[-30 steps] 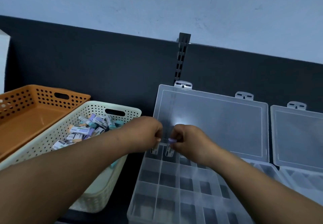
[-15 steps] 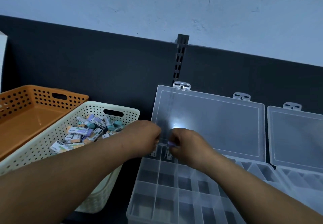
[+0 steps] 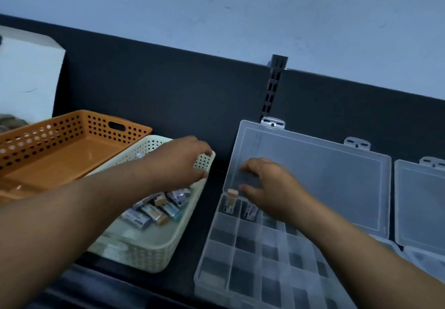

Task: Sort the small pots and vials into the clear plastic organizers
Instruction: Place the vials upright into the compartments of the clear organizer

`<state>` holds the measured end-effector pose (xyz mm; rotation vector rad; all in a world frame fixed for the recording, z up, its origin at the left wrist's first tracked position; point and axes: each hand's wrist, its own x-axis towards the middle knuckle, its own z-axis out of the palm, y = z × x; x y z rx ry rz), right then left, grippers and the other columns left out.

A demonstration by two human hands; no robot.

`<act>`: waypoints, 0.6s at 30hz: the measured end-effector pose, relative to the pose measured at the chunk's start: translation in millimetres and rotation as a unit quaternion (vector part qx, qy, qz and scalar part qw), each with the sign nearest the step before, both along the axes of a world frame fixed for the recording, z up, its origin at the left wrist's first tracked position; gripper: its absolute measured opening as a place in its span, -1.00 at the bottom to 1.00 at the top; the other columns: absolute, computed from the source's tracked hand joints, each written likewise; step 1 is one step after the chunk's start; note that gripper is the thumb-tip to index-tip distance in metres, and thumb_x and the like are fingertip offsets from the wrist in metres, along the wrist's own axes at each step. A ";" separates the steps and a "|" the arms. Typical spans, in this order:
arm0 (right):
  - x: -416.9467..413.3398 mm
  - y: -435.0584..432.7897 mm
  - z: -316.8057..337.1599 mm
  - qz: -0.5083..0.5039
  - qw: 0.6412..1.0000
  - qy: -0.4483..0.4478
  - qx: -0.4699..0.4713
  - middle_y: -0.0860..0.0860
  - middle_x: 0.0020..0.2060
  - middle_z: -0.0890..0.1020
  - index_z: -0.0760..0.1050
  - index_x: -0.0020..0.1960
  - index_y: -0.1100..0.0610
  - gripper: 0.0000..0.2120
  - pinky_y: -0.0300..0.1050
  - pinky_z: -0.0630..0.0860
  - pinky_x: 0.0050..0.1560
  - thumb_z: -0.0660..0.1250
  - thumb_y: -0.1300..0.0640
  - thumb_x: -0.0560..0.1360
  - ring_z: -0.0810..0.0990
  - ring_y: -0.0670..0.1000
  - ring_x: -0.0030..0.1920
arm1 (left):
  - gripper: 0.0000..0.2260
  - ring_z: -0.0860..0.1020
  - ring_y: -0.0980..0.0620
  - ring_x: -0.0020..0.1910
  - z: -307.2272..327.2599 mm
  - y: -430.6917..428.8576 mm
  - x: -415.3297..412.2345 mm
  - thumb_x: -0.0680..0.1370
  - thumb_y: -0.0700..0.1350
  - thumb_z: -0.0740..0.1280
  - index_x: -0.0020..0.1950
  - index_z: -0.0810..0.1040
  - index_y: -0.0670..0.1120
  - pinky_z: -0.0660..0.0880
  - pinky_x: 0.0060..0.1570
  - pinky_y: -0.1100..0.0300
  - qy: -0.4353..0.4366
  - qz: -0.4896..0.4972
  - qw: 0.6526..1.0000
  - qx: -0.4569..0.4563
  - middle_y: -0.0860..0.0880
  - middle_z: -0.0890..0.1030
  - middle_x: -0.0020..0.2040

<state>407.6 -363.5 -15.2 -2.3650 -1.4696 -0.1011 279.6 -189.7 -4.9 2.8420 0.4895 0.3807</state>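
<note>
A clear organizer [image 3: 240,260] with many small compartments lies open, its lid [image 3: 325,183] leaning back against the dark panel. An orange-capped vial [image 3: 232,195] stands in its far-left back compartment, and a second vial [image 3: 250,210] stands in the compartment beside it. My right hand [image 3: 272,188] hovers just right of the orange-capped vial, fingers loosely spread and holding nothing. My left hand [image 3: 183,161] reaches over the far corner of the cream basket [image 3: 154,253], fingers extended toward the rim. Several labelled vials [image 3: 156,210] lie in that basket, partly hidden by my forearm.
An orange perforated basket [image 3: 72,154] stands left of the cream one. A second clear organizer [image 3: 421,200] stands open at the right edge. A white box [image 3: 26,72] is at the far left, and a slotted upright [image 3: 274,87] rises behind the lid.
Both hands let go of the vials they were lowering into the back compartments. My left hand moved left over the cream basket; my right hand opened and lifted slightly.
</note>
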 end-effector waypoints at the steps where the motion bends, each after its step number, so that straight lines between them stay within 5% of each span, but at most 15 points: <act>1: -6.6 4.9 4.2 0.012 1.000 -0.001 0.002 -0.09 0.20 0.52 0.46 0.31 0.00 -0.62 -0.27 0.36 0.15 0.35 0.03 0.51 0.47 -0.05 0.21 | -0.58 0.48 0.05 0.17 2.6 9.3 -9.5 0.50 0.04 0.39 0.34 0.43 0.07 0.44 0.14 0.14 0.009 0.021 1.000 -0.005 0.05 0.46 0.27; 6: -44.1 42.5 13.1 0.074 0.997 0.020 0.012 -0.11 0.25 0.49 0.44 0.34 -0.03 -0.60 -0.24 0.38 0.20 0.36 0.01 0.51 0.47 -0.08 0.21 | -0.65 0.48 0.07 0.19 3.3 43.8 -50.6 0.53 -0.01 0.38 0.31 0.48 0.07 0.43 0.04 0.19 0.065 0.066 0.994 -0.065 0.06 0.50 0.29; 11: -74.6 97.4 7.3 0.102 0.991 0.028 -0.076 -0.02 0.25 0.50 0.44 0.33 -0.01 -0.58 -0.06 0.46 0.19 0.37 -0.02 0.50 0.49 0.02 0.21 | -0.66 0.50 0.10 0.13 -3.5 70.6 -70.0 0.52 -0.03 0.38 0.30 0.50 0.06 0.42 -0.01 0.20 0.041 0.059 0.994 -0.077 0.06 0.54 0.24; 15: -85.3 136.8 -0.7 0.081 0.983 0.006 -0.162 0.05 0.34 0.42 0.35 0.41 0.00 -0.46 0.04 0.46 0.22 0.39 -0.05 0.47 0.46 0.11 0.26 | -0.67 0.45 0.04 0.16 -9.5 92.5 -83.1 0.50 0.00 0.37 0.26 0.50 0.05 0.43 0.13 0.11 0.027 0.076 0.997 0.022 0.05 0.51 0.22; 18: -86.8 155.0 -11.1 0.058 0.976 0.031 -0.208 0.03 0.40 0.34 0.21 0.49 -0.08 -0.26 0.05 0.44 0.26 0.46 -0.12 0.40 0.42 0.12 0.31 | -0.74 0.50 0.04 0.07 -17.7 103.5 -91.4 0.52 0.00 0.35 0.19 0.52 0.03 0.50 0.04 0.10 0.074 0.070 0.995 0.022 0.02 0.55 0.16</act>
